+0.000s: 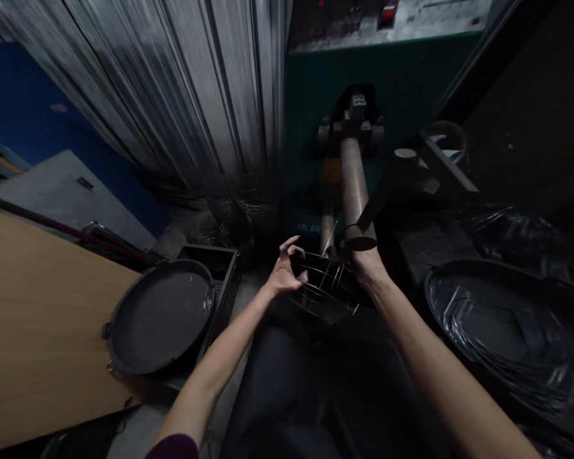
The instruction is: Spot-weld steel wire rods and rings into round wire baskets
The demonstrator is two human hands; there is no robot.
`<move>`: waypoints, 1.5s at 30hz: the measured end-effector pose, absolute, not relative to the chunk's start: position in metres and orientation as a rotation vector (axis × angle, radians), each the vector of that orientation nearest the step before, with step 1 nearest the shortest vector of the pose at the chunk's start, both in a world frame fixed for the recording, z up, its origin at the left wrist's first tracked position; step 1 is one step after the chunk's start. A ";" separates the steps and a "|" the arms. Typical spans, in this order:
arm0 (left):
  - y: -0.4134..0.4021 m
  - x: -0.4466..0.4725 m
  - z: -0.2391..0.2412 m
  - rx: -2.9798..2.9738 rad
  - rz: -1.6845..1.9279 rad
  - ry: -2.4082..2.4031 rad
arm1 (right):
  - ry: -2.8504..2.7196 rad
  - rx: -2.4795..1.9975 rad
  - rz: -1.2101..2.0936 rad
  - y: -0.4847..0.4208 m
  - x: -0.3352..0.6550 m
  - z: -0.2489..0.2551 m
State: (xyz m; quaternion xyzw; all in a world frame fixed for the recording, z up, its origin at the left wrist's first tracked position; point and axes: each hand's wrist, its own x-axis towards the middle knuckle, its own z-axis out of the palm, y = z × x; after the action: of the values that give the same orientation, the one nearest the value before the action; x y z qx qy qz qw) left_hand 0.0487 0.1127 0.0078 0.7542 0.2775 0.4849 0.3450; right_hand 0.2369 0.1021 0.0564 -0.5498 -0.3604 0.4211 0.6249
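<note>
A round wire rack (321,288) of thin bent metal rods sits low in the middle, below the end of a thick metal cylinder (354,182). My left hand (284,271) curls around the rack's left edge, its thumb and fingers on the wires. From the right, my right hand (367,264) reaches beneath the cylinder's end. The cylinder and shadow hide most of its fingers, so its grip cannot be made out. A few thin rods stick up beside it. The cylinder juts from a dark green machine (306,115).
On the left, a round dark tray (160,322) rests over a black crate (227,261), near a wooden panel (43,319). A round tub (440,280) with plastic wrap and wires stands on the right. A slanted metal bar (382,185) crosses beside the cylinder.
</note>
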 end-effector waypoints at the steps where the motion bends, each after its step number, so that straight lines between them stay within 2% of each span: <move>1: 0.114 0.048 0.008 1.968 1.267 0.706 | -0.821 -1.254 0.971 0.103 0.237 0.056; 11: 0.122 0.049 0.002 1.936 1.200 0.643 | -0.682 -1.276 1.049 0.104 0.238 0.057; 20: 0.105 0.045 0.010 2.279 1.122 0.589 | -0.682 -1.539 1.121 0.091 0.268 0.099; 23: 0.055 0.048 0.014 2.560 0.849 0.515 | -0.842 -1.702 1.070 0.044 0.281 0.102; 25: 0.015 0.051 0.024 2.790 0.568 0.305 | -1.081 -1.895 0.953 0.007 0.289 0.106; 27: -0.017 0.050 0.040 2.878 0.467 0.039 | -1.384 -2.044 0.824 -0.029 0.295 0.114; 29: -0.029 0.045 0.056 2.782 0.667 -0.029 | -1.682 -2.043 0.764 -0.060 0.299 0.127; 31: -0.020 0.037 0.068 2.536 1.025 0.241 | -1.893 -1.931 0.751 -0.082 0.302 0.139; 33: 0.000 0.027 0.074 2.237 1.223 0.603 | -2.001 -1.816 0.735 -0.092 0.303 0.145; 35: 0.015 0.018 0.077 1.991 1.132 0.746 | -2.049 -1.734 0.704 -0.088 0.303 0.140; 40: -0.010 0.031 0.089 1.344 0.685 0.616 | -2.022 -1.679 0.705 -0.032 0.301 0.088; 45: -0.044 0.081 0.084 1.054 0.660 0.638 | -1.963 -1.811 0.858 0.022 0.285 0.051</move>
State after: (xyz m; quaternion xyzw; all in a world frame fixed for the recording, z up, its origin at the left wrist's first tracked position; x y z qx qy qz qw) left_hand 0.0808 -0.0440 0.0839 0.4852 0.2937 0.3037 0.7655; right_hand 0.2849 0.0219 0.0506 -0.6365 -0.6899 0.3015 0.1675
